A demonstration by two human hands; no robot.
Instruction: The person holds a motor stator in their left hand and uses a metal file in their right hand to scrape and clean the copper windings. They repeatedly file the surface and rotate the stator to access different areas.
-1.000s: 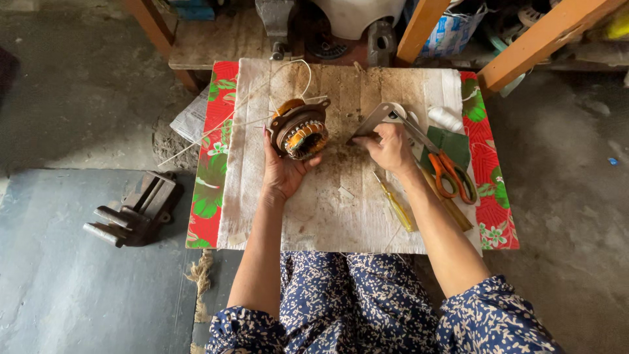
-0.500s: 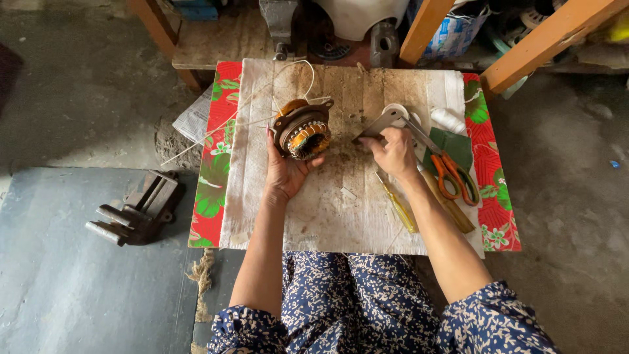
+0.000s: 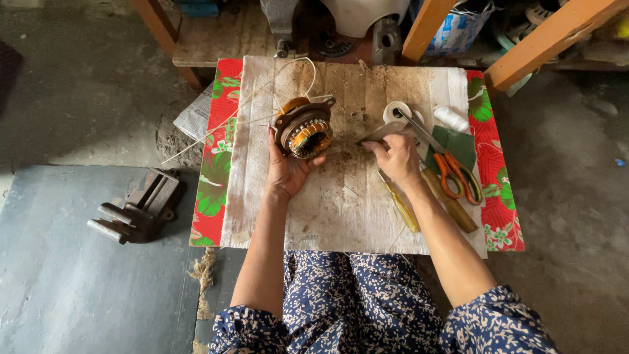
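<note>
I hold the motor stator (image 3: 305, 128), copper windings and loose white wires facing up, propped on its edge on the dirty white cloth (image 3: 327, 210), my left hand (image 3: 288, 167) cupped under it with fingers wrapped on its rim. Since a moment ago my right hand (image 3: 393, 154) has slid inward, closed on a thin grey strip (image 3: 380, 133) pointing at the stator. Beside it lie orange-handled scissors (image 3: 455, 174), a yellow-handled screwdriver (image 3: 401, 206) and a tape roll (image 3: 396, 111); a vise (image 3: 141, 206) sits on the floor.

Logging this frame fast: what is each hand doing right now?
Left hand: closed around the round motor stator, lifted off the board.
Right hand: pinching a thin flat grey strip.
</note>
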